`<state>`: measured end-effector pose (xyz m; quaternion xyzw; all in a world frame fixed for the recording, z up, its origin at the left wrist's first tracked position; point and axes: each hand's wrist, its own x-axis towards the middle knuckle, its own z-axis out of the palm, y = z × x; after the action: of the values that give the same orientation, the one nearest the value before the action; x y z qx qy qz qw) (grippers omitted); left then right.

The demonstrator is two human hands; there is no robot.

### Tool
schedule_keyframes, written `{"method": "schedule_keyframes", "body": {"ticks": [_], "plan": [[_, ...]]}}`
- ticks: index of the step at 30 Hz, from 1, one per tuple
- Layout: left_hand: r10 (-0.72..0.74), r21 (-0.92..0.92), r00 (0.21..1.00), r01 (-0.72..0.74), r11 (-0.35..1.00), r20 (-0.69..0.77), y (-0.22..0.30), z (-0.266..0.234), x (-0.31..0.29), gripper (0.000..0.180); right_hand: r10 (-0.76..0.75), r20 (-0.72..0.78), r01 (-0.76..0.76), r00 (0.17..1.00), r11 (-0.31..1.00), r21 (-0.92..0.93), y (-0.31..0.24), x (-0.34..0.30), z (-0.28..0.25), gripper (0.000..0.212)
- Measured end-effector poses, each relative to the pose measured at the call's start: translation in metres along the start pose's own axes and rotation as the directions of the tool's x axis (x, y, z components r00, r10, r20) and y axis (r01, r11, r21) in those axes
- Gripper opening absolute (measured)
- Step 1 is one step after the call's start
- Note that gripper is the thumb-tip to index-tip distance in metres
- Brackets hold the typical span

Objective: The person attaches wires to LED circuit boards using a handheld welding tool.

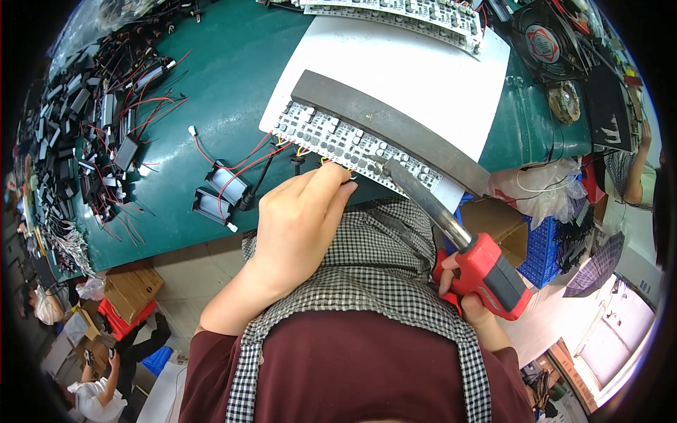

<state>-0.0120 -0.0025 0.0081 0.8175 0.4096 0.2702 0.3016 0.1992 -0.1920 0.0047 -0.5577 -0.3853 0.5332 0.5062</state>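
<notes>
A long white circuit board (324, 135) dotted with components lies against a dark grey bar (384, 120), both on a white sheet (416, 77). My left hand (297, 215) is closed in a pinch at the board's near edge, on thin wires (326, 161) whose ends are partly hidden by the fingers. In my right hand (478, 311) is a red and black soldering gun (493, 276), gripped by its handle. Its long metal barrel reaches up and left, and the tip is at the board's components, just right of my left fingertips. Whether it touches is too small to tell.
Two grey battery-holder-like cases (224, 185) with red wires lie left of the board. A heap of black parts (106, 120) covers the table's left side. More circuit boards (423, 17) rest at the back, beside a black fan (539, 44). A blue crate (539, 254) stands at right.
</notes>
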Motion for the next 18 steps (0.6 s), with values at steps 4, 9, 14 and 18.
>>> {"method": "schedule_keyframes", "body": {"ticks": [4,9,14,18], "plan": [[-0.007,-0.004,1.0,0.007,1.0,0.013,0.0,-0.001,0.001,0.014,0.062,-0.032,-0.054,0.998,0.973,0.224,-0.008,0.009,0.01,0.07],[-0.02,0.003,0.999,0.02,1.0,0.025,0.001,-0.002,0.001,0.014,0.054,-0.115,-0.046,0.992,0.996,0.07,-0.026,0.043,0.025,0.077],[-0.036,0.016,0.999,0.035,0.999,0.029,0.002,-0.002,0.0,0.014,-0.143,-0.189,0.188,0.971,0.95,0.249,-0.022,0.081,0.031,0.065],[-0.024,0.096,0.997,0.017,0.995,0.074,0.005,-0.004,0.001,0.014,-0.177,-0.171,0.219,0.969,0.938,0.27,-0.019,0.09,0.035,0.06]]}}
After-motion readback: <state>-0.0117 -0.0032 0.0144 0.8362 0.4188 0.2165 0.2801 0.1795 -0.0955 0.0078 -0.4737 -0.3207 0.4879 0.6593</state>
